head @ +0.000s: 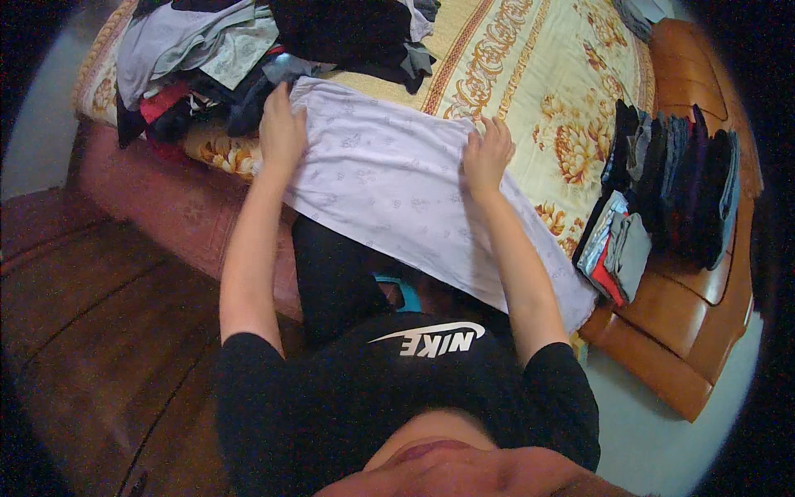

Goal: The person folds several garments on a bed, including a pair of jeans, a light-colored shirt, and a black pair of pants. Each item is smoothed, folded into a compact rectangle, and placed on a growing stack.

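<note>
A pale lilac printed cloth garment [397,186] lies stretched out in front of me, over the near edge of the bed and towards my lap. My left hand [282,130] is at its upper left corner, beside the heap of clothes. My right hand [489,152] rests on its upper right part with bent fingers, and my right forearm crosses over the cloth. Whether the fingers of either hand pinch the fabric cannot be made out. The garment's right end reaches down to the wooden edge near the folded clothes.
A loose heap of clothes [205,56] and black clothing [348,43] lie on the floral bedspread [559,136]. To the right, a row of folded dark clothes [677,180] and a small stack with a grey piece [628,255] sit by the brown wooden bed frame [658,348].
</note>
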A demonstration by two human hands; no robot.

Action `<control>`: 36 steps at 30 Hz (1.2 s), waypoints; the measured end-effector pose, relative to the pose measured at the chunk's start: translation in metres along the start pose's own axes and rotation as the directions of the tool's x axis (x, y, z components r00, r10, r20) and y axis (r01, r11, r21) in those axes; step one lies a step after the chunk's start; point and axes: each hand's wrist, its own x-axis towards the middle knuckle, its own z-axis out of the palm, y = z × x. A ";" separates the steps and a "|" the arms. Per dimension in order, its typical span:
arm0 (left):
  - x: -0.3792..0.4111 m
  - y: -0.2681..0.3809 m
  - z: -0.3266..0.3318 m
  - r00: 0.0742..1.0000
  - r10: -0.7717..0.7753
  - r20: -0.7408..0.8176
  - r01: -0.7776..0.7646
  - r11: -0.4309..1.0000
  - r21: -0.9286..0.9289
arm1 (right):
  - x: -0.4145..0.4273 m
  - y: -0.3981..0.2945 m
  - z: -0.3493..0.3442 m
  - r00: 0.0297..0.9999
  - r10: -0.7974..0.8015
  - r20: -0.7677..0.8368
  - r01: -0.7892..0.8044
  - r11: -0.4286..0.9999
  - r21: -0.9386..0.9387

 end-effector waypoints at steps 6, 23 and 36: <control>-0.064 0.007 0.011 0.951 0.216 0.223 -0.281 0.904 0.322 | -0.093 -0.032 0.006 0.906 -0.019 0.423 0.091 0.984 -0.151; -0.126 0.109 0.054 0.875 0.325 0.359 -0.408 0.894 0.186 | -0.067 0.066 -0.018 0.941 0.323 0.099 -0.283 0.915 -0.289; -0.134 0.095 0.065 0.836 0.439 0.329 -0.501 0.855 0.133 | 0.005 0.060 -0.005 0.882 0.168 0.440 -0.174 0.984 -0.028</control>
